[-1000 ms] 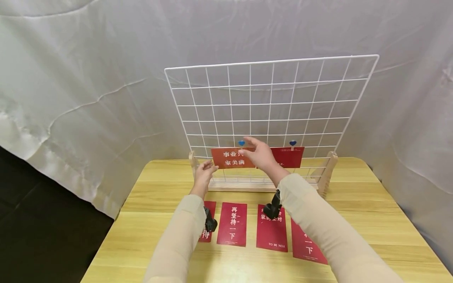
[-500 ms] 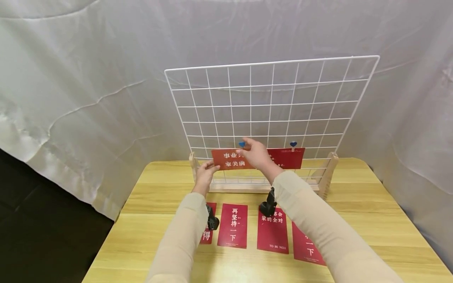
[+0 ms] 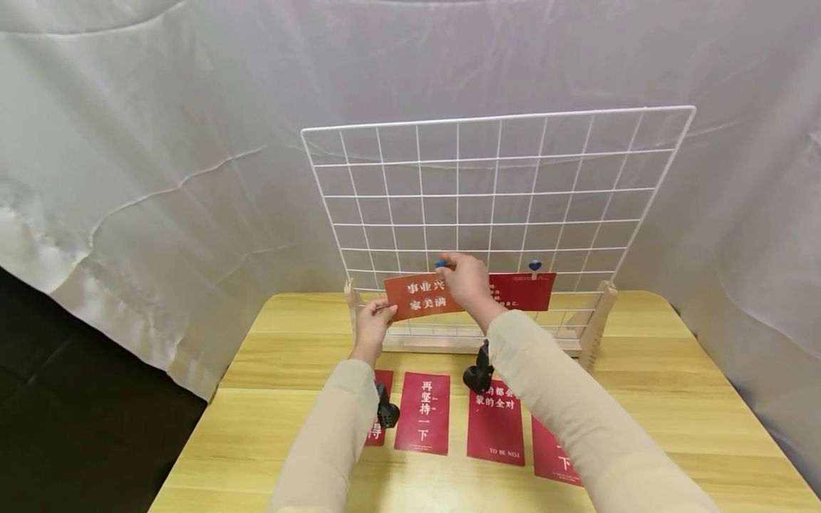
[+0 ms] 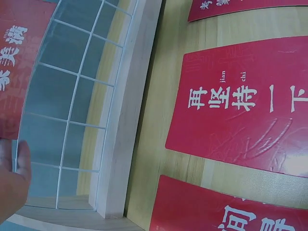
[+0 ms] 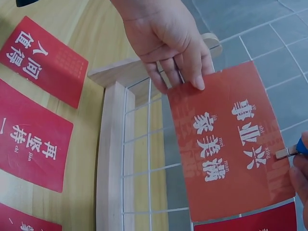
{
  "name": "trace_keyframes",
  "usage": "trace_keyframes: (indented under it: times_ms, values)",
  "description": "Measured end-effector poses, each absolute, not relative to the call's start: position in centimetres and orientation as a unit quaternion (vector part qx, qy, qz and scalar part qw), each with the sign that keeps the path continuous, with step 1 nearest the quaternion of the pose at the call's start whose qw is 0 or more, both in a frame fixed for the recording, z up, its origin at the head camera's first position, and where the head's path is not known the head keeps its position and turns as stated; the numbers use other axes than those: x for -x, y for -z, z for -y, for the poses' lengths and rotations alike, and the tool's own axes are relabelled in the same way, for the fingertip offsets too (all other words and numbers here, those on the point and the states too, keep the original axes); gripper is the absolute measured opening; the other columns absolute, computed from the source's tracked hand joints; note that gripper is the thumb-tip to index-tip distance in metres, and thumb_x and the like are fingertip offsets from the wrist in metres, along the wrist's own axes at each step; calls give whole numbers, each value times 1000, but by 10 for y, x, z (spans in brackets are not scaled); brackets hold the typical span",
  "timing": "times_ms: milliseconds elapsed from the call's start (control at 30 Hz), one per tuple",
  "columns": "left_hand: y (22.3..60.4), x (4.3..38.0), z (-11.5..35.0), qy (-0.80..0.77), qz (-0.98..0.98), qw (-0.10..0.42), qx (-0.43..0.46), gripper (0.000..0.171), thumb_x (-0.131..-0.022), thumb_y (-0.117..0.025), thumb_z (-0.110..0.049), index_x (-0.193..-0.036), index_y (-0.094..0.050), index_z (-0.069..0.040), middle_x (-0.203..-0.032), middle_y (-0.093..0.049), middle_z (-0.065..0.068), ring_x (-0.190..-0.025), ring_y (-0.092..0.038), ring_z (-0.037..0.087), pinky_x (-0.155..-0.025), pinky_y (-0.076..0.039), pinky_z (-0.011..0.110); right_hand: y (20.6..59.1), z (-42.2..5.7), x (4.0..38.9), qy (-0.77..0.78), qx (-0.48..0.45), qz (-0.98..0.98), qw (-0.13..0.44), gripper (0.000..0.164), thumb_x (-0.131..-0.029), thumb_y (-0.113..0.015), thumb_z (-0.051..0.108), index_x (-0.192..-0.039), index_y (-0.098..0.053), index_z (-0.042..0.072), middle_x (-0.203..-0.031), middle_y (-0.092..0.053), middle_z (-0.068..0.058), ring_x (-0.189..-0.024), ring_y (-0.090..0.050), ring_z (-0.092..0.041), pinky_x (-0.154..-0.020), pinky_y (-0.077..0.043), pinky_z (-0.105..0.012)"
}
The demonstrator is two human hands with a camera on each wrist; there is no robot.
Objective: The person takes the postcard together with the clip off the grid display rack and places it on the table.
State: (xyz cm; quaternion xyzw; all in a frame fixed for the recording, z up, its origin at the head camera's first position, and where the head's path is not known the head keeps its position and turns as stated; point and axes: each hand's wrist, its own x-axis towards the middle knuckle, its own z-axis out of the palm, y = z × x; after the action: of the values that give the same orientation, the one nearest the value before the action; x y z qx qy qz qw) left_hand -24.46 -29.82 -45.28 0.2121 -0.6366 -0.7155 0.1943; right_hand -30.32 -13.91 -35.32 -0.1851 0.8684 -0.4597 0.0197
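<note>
An orange-red card [image 3: 417, 298] with white characters lies against the low part of a white wire grid [image 3: 497, 120]. My left hand [image 3: 372, 324] pinches its lower left corner between thumb and fingers, as the right wrist view shows of the left hand [image 5: 166, 38]. At the card's top edge my right hand [image 3: 468, 281] pinches a small clip [image 5: 288, 153] with a blue heart end. The clip's tip overlaps the card's edge. Beside it hangs a darker red card [image 3: 526, 293] under another blue heart clip [image 3: 535, 266], partly behind my right hand.
Several red cards lie in a row on the wooden table [image 3: 288, 342], among them a card [image 3: 423, 413] in the middle and a card [image 3: 496, 427] right of it. The grid stands in a wooden base [image 3: 423, 345]. Grey cloth [image 3: 192, 107] hangs behind.
My left hand has moved onto the card's corner, and the card now tilts, its left end lower. My right fingers have closed on the blue heart clip.
</note>
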Motion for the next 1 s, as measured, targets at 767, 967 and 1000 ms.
trace_keyframes:
  times_ms: [767, 967, 1000]
  values:
    - [438, 238, 304, 702, 656, 250, -121, 47, -79, -54, 8, -122, -50, -10, -111, -51, 16, -98, -49, 20, -77, -45, 20, 351, 139, 309, 389, 249, -886, -35, 18, -86, -51, 6, -96, -66, 6, -88, -63, -8, -75, -54, -18, -57, -44, -25]
    - [439, 236, 306, 710, 655, 232, -114, 47, -80, -54, 6, -122, -50, -14, -103, -55, 12, -89, -50, 14, -69, -46, 18, 353, 137, 309, 398, 259, -878, -58, 14, -83, -53, 4, -86, -67, 5, -83, -64, -7, -72, -56, -18, -56, -46, -26]
    - [439, 235, 307, 713, 653, 230, -113, 48, -80, -54, 7, -122, -50, -14, -101, -56, 12, -87, -51, 14, -68, -46, 17, 354, 137, 309, 402, 260, -876, -58, 14, -83, -53, 3, -86, -67, 5, -84, -64, -7, -73, -56, -19, -56, -47, -26]
